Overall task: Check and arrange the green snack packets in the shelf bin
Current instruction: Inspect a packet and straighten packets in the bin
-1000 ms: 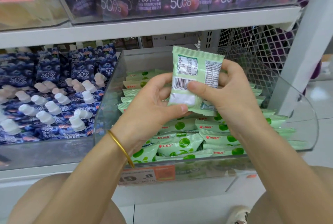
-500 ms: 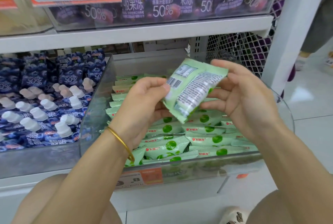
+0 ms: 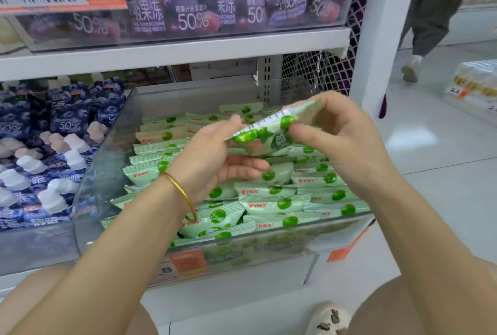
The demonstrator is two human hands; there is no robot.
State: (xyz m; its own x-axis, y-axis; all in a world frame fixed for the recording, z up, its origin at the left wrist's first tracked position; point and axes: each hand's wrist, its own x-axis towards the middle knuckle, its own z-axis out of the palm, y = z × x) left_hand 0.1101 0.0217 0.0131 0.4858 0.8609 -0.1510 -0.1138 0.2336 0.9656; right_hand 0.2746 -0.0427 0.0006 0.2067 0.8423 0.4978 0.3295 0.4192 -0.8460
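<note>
Holding one green packet between both hands, above the middle of the clear bin and clear of the stock below it.

Left hand: thumb on top, fingers underneath, pinching the packet's left end. The lower fingers lie loosely curled beneath it. Gold bangle on that wrist.

Right hand: thumb and curled fingers pinch the right end, and the packet's far corner pokes out past the fingertips.

Change against half a second ago: the packet then lay tilted with its printed back, barcode and small text, toward the camera. It now lies close to flat, long axis running left to right and rising toward the right hand. The front print with green fruit faces down and toward the viewer, and only a strip of the back shows along the upper edge. One second ago it stood upright, back side out. Both hands keep their hold at the same ends.

Stacked packets in the bin lie in overlapping rows, fronts up, as before.

View has swung rightward. A passer-by's leg now shows beyond the white upright. Blue pouches fill the neighbouring bin on the left, and purple pouches the shelf above.
</note>
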